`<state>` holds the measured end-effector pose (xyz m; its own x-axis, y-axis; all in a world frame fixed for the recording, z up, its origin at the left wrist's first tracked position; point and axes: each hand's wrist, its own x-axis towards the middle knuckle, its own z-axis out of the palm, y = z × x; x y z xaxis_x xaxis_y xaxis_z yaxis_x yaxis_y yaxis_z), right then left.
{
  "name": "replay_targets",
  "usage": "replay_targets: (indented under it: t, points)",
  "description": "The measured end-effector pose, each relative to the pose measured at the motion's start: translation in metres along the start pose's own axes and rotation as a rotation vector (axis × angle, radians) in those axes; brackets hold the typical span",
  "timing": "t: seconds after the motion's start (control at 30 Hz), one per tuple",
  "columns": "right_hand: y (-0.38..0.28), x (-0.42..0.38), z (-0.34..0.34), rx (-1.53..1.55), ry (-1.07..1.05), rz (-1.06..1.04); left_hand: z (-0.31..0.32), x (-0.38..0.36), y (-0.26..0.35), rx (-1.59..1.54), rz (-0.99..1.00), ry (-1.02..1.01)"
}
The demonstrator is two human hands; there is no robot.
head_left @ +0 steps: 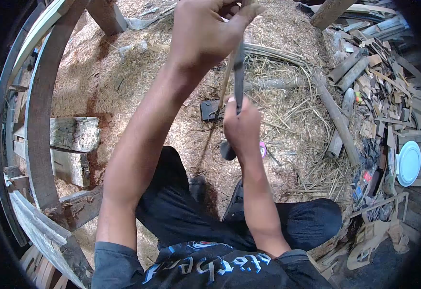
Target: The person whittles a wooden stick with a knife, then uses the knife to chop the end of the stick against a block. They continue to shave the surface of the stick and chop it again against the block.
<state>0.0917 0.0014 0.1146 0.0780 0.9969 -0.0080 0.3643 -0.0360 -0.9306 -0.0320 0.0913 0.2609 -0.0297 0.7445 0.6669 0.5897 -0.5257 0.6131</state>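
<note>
My left hand (208,33) is raised at the top of the view, fingers closed at the upper end of a thin tan strip (228,77) that hangs down in front of me. My right hand (242,127) is wrapped round the handle of a long dark-bladed knife (239,72). Its blade points up and away from me, alongside the strip, and its upper part reaches my left hand. The strip's lower end passes just left of my right fist. A small black box (211,110) lies on the ground behind it.
Wood shavings and straw cover the ground, with cut poles (338,115) at the right. Beyond them lies a heap of wood scraps (379,91) with a pale blue lid (408,164). Wooden blocks (73,135) and a curved timber frame (41,120) stand at the left.
</note>
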Motion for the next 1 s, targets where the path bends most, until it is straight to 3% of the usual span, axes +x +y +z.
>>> replay_targets:
  t: [0.07,0.13,0.27,0.37,0.43,0.5,0.57,0.63,0.67,0.77,0.9,1.0]
  points:
    - [0.030,-0.002,0.011,-0.209,-0.055,0.048,-0.002,0.000,-0.007,0.012,0.033,0.010]
    - [0.090,-0.005,0.029,-0.263,-0.123,0.175,-0.001,-0.001,-0.007,0.015,0.065,0.016]
    - [0.198,-0.032,0.051,-0.374,-0.208,0.234,0.003,-0.002,-0.003,-0.048,0.055,-0.009]
    - [0.202,-0.039,0.053,-0.386,-0.206,0.217,0.005,0.000,-0.008,0.020,0.064,-0.052]
    - [0.137,-0.019,0.036,-0.298,-0.247,0.334,0.006,-0.004,-0.012,0.061,0.070,-0.054]
    - [0.094,0.000,0.023,-0.234,-0.203,0.196,0.008,-0.003,-0.012,-0.080,0.077,-0.002]
    - [0.061,0.009,0.012,0.068,-0.132,0.129,0.005,-0.002,-0.009,-0.115,-0.007,-0.044]
    - [0.023,0.011,-0.002,0.162,-0.101,0.027,-0.001,-0.004,-0.004,-0.106,-0.112,-0.093]
    - [0.001,0.007,-0.009,0.090,-0.107,0.129,-0.001,-0.004,-0.004,-0.103,-0.120,-0.088]
    - [0.039,0.005,0.012,-0.093,-0.112,0.154,-0.002,-0.005,-0.004,-0.093,-0.033,-0.077]
    - [0.167,-0.014,0.049,-0.300,-0.170,0.137,-0.002,-0.004,-0.012,-0.123,-0.031,-0.048]
    - [0.190,-0.026,0.061,-0.343,-0.136,0.133,-0.002,-0.001,-0.018,-0.211,-0.109,-0.062]
